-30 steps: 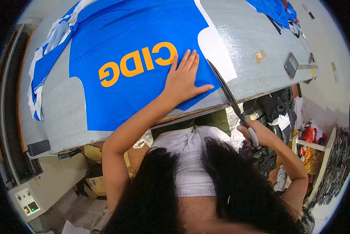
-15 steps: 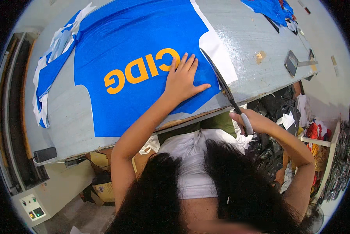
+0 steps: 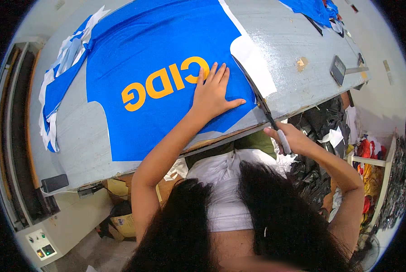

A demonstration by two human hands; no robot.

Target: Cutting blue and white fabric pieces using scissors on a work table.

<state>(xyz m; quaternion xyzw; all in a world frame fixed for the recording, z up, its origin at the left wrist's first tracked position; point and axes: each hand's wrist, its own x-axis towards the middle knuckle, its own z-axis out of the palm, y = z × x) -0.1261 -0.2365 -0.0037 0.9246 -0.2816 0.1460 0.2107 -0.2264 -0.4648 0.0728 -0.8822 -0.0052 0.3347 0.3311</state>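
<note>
A blue fabric panel [image 3: 139, 59] with large yellow lettering lies spread on the grey table [image 3: 293, 77]. My left hand [image 3: 212, 93] rests flat on it with fingers spread, beside the lettering. Past the table's near edge, my right hand [image 3: 293, 138] grips the handles of long dark scissors [image 3: 267, 111]. Their blades lie along the panel's right edge, between the blue cloth and a white strip of material [image 3: 256, 63]. The blades look nearly closed; whether any cloth is between them I cannot tell.
Blue and white offcuts [image 3: 60, 90] lie along the table's left side, with more blue cloth [image 3: 309, 11] at the far right. A phone [image 3: 337, 70] sits near the right edge. A black adapter [image 3: 55, 182] is at the near left corner. Black plastic bags [image 3: 309, 158] stand below right.
The scissor handles and my right hand have shifted very slightly. My left hand stays in the same place on the cloth. The whole view has tilted a little.
</note>
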